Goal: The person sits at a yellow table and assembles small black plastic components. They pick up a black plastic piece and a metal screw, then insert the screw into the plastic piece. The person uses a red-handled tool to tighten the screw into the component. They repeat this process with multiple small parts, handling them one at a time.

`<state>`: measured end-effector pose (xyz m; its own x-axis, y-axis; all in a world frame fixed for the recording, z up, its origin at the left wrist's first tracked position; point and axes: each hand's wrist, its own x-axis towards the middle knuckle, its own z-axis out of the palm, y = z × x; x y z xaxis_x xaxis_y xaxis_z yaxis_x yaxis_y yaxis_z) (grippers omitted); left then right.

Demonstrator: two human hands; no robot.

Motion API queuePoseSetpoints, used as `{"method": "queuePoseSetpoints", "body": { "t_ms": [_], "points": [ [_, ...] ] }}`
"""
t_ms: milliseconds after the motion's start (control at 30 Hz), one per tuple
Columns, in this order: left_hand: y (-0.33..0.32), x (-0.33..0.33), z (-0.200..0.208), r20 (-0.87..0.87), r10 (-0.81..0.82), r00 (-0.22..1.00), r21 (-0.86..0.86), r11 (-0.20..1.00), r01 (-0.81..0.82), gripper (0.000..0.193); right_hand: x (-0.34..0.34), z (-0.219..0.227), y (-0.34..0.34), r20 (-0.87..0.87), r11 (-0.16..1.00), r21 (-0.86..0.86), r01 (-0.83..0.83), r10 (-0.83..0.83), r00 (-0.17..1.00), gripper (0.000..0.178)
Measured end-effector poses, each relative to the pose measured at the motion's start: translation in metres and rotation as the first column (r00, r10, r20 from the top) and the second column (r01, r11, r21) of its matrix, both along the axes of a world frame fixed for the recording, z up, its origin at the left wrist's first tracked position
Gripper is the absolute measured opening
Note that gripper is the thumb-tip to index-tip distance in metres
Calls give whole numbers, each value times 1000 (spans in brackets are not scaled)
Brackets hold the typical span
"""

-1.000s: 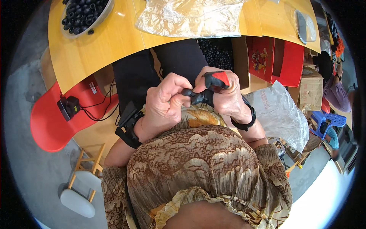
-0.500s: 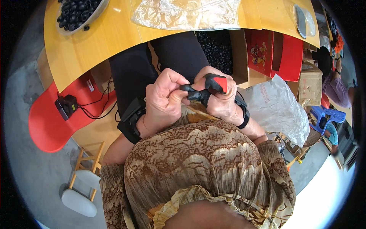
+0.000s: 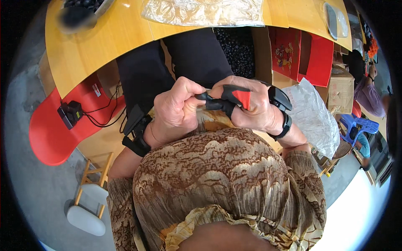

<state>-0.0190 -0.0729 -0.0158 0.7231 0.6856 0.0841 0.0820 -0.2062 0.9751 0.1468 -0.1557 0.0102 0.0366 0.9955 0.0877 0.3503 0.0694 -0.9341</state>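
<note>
My left hand (image 3: 176,105) pinches a small black piece (image 3: 202,96), rubbery in look, between thumb and forefinger. From the other side my right hand (image 3: 258,106) closes on the same piece, its fingertips meeting the left ones above my lap. A black cover with a red patch (image 3: 243,98) wraps the right thumb, and another black cover (image 3: 220,104) sits on a finger below it. The fingers hide much of the piece, so its exact kind cannot be made out. Black straps with devices are on both wrists.
Beyond my lap curves a yellow table (image 3: 113,39) bearing clear plastic film (image 3: 205,12) and a tub of black parts (image 3: 90,4). An open carton (image 3: 261,54) holds many small black rings. Nearby are red boxes (image 3: 287,54), a plastic bag (image 3: 314,117) and a red stool (image 3: 50,129).
The right hand has turned and shifted slightly right, its covered fingers now straighter. Both hands keep their grip. A blurred dark shape now shows by the tub at upper left.
</note>
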Motion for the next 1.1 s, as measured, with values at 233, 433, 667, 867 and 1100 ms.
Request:
{"method": "queuePoseSetpoints", "body": {
  "t_ms": [233,433,667,867,1100],
  "points": [
    [2,-6,-3,14,-118,993,-324,939,116,7,15,-9,2,-55,984,-52,-171,168,984,34],
    [1,-2,-4,43,-112,993,-405,906,120,10,13,-12,6,-64,989,-50,-136,133,989,33],
    [-8,-2,-8,46,-39,998,-454,889,56,9,-10,-18,-9,138,998,64,-2,-7,990,41],
    [-11,-2,-11,27,-15,1000,-341,940,23,10,-12,-19,-11,137,995,96,1,-15,991,48],
    [-14,-2,-15,66,-49,997,-360,930,69,13,1,-14,-3,78,990,-60,-127,132,988,35]
  ]
}}
